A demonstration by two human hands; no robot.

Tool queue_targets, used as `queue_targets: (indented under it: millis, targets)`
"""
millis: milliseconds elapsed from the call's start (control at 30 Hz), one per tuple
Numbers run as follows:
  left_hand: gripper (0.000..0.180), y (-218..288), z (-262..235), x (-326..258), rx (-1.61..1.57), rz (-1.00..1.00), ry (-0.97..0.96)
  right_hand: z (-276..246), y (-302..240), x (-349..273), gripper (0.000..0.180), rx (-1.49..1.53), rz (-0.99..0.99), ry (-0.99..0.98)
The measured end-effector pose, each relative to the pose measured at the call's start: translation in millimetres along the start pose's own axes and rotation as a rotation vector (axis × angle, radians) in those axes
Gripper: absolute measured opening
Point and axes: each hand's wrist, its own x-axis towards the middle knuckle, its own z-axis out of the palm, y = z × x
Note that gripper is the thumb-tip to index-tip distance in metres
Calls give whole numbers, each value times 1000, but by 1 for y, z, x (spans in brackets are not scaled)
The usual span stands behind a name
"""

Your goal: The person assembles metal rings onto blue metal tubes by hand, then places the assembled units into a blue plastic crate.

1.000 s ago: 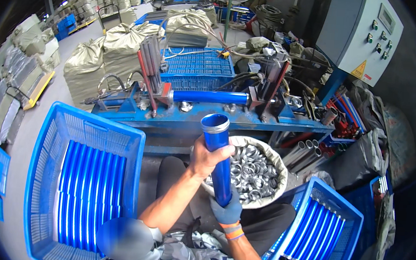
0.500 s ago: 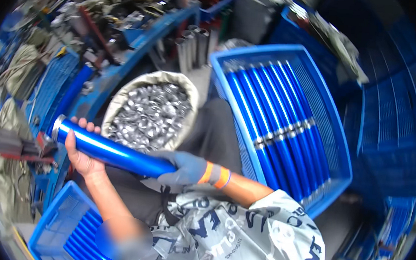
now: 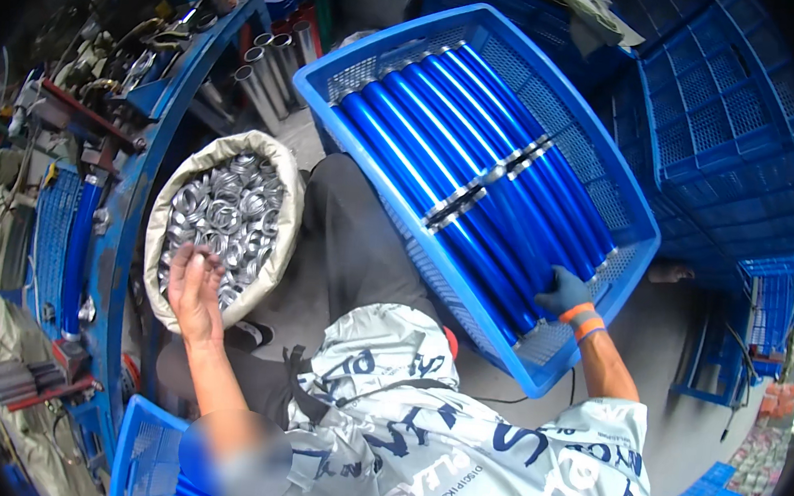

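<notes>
My right hand (image 3: 564, 292), in a grey glove with an orange cuff, grips the near end of a glossy blue tube (image 3: 465, 174) that lies among several like it in a large blue plastic crate (image 3: 377, 43) on my right. My bare left hand (image 3: 189, 288) hovers over a cloth sack (image 3: 159, 227) full of shiny metal rings (image 3: 225, 219). Its fingers are spread just above the rings and I see nothing in them. The sack stands in front of my knees, left of the crate.
A blue steel machine frame (image 3: 123, 224) curves along the left and carries another blue tube (image 3: 77, 244). Several grey pipes (image 3: 264, 57) stand upright behind the sack. Empty blue crates (image 3: 715, 115) are stacked at the right. Another blue crate (image 3: 144, 462) sits at my lower left.
Both hands held one blue tube before. My right hand has carried it into the right crate, my left hand has let go and moved over the ring sack, and my view has swung right.
</notes>
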Motion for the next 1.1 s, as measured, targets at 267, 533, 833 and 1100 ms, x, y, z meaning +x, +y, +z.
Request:
queue_targets:
  millis: [267, 533, 833, 1100]
  targets:
    - [39, -15, -26, -22, -20, -17, 114, 49, 53, 37, 51, -148, 159, -170]
    - [42, -31, -54, -126, 84, -97, 544, 55, -186, 131, 53, -314, -483, 135]
    - [24, -4, -128, -211, 556, 413, 732, 320, -615, 76, 53, 364, -1153, -553]
    - [64, -172, -425, -536, 766, -272, 1774, 453, -678, 95, 63, -714, -2101, -188]
